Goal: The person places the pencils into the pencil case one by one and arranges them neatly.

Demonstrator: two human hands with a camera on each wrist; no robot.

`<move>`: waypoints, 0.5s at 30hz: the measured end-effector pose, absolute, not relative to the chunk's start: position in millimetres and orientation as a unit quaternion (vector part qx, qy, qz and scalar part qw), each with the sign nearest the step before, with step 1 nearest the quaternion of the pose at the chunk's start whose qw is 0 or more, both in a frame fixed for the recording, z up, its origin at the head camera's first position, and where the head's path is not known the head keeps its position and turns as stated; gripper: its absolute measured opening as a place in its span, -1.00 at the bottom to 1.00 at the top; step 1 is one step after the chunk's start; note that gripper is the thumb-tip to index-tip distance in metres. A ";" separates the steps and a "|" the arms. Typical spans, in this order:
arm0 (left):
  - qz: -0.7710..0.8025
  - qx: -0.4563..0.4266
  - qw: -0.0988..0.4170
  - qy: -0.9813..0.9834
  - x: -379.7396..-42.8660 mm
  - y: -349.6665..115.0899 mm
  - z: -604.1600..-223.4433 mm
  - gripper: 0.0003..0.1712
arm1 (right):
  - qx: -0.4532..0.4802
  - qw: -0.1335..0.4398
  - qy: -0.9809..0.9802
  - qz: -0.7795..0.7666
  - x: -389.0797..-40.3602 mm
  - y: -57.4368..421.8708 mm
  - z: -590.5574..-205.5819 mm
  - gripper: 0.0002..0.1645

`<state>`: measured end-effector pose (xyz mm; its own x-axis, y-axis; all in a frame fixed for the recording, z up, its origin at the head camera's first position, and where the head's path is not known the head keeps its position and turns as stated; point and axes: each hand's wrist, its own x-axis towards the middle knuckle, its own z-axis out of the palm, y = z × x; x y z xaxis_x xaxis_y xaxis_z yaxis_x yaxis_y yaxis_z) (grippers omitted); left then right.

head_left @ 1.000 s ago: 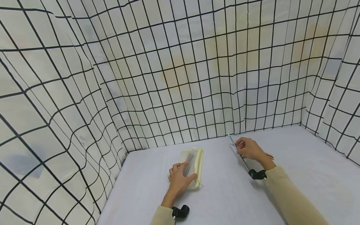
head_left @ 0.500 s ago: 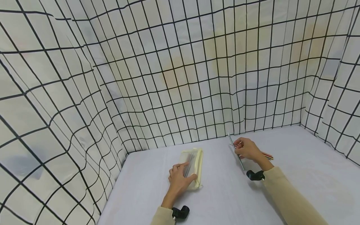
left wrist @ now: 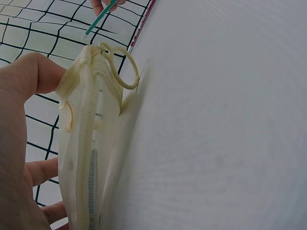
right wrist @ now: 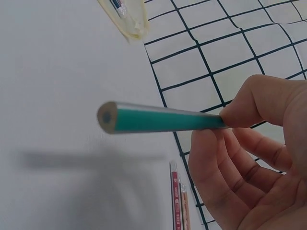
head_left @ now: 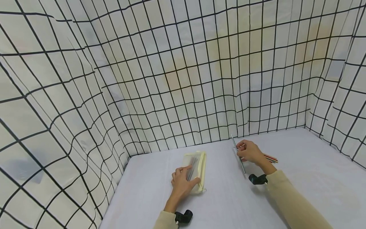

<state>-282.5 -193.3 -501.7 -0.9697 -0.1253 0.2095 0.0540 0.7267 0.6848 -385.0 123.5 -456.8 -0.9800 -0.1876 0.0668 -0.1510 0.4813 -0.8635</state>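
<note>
My left hand (head_left: pixel 181 182) grips a pale yellow, see-through pencil case (head_left: pixel 202 165) lying on the white cloth. Its thumb is on the zip side and its fingers are on the other side. Dark, thin items show through the case's clear face. In the left wrist view a ring (left wrist: pixel 137 75) hangs at one end of the zip. My right hand (head_left: pixel 251 152) pinches a green pencil (right wrist: pixel 163 119) between thumb and fingertips, to the right of the case. The pencil's blunt end faces the right wrist camera, and its shadow falls on the cloth.
Several pencils (head_left: pixel 271 158), one of them red, lie on the cloth beside and partly behind my right hand. White walls with a black grid (head_left: pixel 183 95) rise behind the table and at both sides. Each wrist wears a black camera (head_left: pixel 184 216).
My right hand has shifted slightly left with the green pencil, whose near end has swung left. More of the pencils behind the hand shows. The left hand and the case have stayed put.
</note>
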 end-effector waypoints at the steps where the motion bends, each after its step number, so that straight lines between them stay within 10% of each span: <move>1: -0.370 0.020 0.122 -0.921 -282.4 -193.2 -501.7 -0.15 | -0.095 0.019 0.860 -0.502 -384.5 123.0 -456.4 -0.54; 15: -0.376 0.022 0.120 -0.919 -282.6 -193.1 -501.6 -0.16 | -0.076 0.030 0.849 -0.522 -383.2 115.6 -456.3 -0.53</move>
